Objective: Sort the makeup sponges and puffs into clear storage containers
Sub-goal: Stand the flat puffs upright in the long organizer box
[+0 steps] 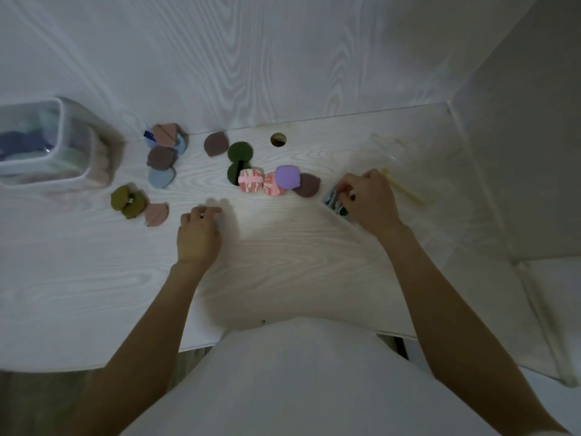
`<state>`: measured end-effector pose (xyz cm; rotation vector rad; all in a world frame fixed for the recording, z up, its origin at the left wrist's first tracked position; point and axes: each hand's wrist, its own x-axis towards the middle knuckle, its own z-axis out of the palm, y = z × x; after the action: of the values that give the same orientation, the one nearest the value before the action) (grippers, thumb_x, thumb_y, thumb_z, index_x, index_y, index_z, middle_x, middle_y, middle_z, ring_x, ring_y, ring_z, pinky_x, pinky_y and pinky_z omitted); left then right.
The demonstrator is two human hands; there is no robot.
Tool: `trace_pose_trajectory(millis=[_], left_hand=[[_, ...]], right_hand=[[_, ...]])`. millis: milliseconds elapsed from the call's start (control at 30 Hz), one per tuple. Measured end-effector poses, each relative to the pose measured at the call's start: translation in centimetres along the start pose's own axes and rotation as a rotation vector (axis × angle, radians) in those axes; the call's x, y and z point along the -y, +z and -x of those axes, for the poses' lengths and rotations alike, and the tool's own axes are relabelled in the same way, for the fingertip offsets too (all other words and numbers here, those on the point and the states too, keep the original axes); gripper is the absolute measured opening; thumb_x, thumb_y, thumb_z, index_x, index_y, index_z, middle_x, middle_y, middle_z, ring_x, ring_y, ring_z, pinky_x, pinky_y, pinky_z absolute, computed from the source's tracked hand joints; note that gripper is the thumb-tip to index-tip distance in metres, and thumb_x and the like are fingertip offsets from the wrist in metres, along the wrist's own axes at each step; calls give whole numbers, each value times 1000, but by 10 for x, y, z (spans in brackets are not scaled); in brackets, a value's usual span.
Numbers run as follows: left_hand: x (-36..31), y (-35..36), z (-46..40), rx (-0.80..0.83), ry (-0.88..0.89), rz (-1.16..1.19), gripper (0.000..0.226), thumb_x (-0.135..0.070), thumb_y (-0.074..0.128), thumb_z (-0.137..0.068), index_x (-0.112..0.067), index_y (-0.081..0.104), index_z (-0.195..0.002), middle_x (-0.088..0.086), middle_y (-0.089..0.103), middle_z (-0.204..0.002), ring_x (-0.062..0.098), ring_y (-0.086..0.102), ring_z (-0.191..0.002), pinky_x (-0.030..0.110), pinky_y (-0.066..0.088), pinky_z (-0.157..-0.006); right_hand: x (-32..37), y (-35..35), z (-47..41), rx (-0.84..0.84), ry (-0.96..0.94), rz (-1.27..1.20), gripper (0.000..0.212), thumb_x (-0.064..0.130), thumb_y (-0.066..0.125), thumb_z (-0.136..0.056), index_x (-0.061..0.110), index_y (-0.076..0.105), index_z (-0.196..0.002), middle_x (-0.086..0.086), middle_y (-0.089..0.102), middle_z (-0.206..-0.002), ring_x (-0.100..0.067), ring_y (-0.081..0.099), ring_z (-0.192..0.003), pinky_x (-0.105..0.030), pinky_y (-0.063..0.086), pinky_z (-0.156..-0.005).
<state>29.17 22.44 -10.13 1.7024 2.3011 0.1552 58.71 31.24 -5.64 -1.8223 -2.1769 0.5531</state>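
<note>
From the head view, the right hand (369, 199) pinches something into the small clear container (330, 204) at right, the left hand (198, 231) rests loosely curled and empty, and the scattered puffs (251, 180), probably light and squashy, suit an edge pinch.

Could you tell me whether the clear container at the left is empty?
Not empty: blue and pale puffs show through the clear plastic container's wall.
</note>
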Motion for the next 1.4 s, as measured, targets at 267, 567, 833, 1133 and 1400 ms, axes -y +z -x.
trace_pose_trajectory(millis=[267, 567, 833, 1133, 1400], left_hand=[[-21, -27, -11, -76, 218, 258, 11, -9, 69, -80, -6, 68, -91, 13, 64, -85, 30, 57, -78, 31, 41, -67], [-127, -26, -14, 25, 365, 736, 12, -12, 70, -81, -11, 62, -89, 1, 65, -87, 16, 62, -75, 19, 51, -66], [-173, -13, -22, 100, 366, 662, 14, -7, 65, -81, -6, 61, -94, 0, 63, -83, 6, 56, -67, 3, 42, -64], [-175, 1, -27, 63, 353, 525, 15, -14, 69, -76, -11, 58, -85, 1, 60, -78, 15, 57, -67, 30, 50, -65], [-173, 1, -24, -2, 528, 524, 12, -13, 61, -85, -11, 68, -95, 3, 69, -83, 17, 60, -72, 31, 49, -67]], right_hand=[[2, -8, -18, 144, 28, -13, 16, 9, 70, -75, 15, 68, -89, -9, 71, -90, -28, 62, -85, -31, 49, -71], [-3, -7, -21, 133, 45, 27, 13, 26, 69, -80, 18, 59, -83, -10, 66, -83, -22, 52, -83, -27, 33, -62], [-12, -19, -22, 172, -97, -82, 33, 13, 31, -94, -1, 60, -105, -20, 63, -97, -35, 59, -77, -37, 44, -64], [-26, -25, -24, 364, -149, -108, 18, 23, 57, -87, 21, 57, -105, 4, 61, -86, -15, 46, -86, -29, 36, -66], [-27, -26, -30, 175, -372, 151, 16, 18, 67, -82, 16, 68, -98, -6, 65, -98, -26, 50, -91, -29, 33, -65]])
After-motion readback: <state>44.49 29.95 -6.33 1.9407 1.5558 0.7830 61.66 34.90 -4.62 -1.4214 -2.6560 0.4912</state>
